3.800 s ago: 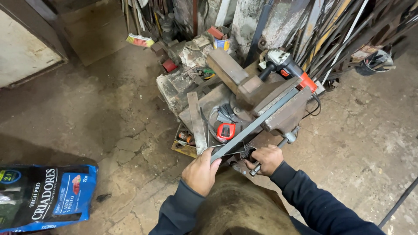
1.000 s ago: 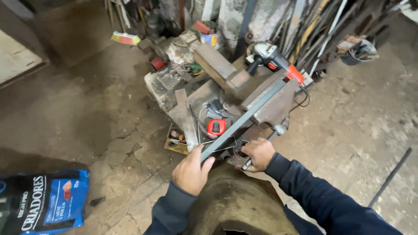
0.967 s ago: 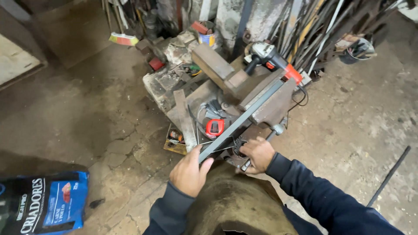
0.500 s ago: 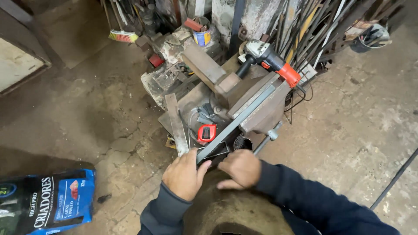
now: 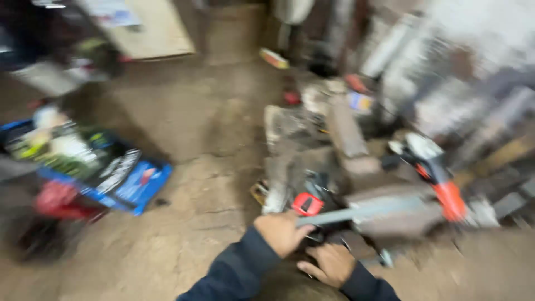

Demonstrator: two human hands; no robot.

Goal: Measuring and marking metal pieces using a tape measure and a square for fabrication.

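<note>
The view is badly motion-blurred. My left hand (image 5: 281, 233) is closed around the near end of a long grey metal bar (image 5: 368, 212), which runs to the right across a low cluttered work block (image 5: 356, 167). Just below it, my right hand (image 5: 330, 264) rests against the dark front of the block; what it holds is too blurred to tell. A red tape measure (image 5: 306, 204) lies right above my left hand. An orange and white angle grinder (image 5: 437, 175) sits at the bar's far end.
A blue printed bag (image 5: 131, 184) lies on the dirt floor at the left, with a red object (image 5: 56, 200) beside it. A pale board (image 5: 147, 33) stands at the back. Metal rods and scrap (image 5: 446, 72) lean at the back right.
The camera has swung sharply left and the picture has blurred. My right hand has dropped below the bar, close under my left hand. The left hand stays on the bar's end.
</note>
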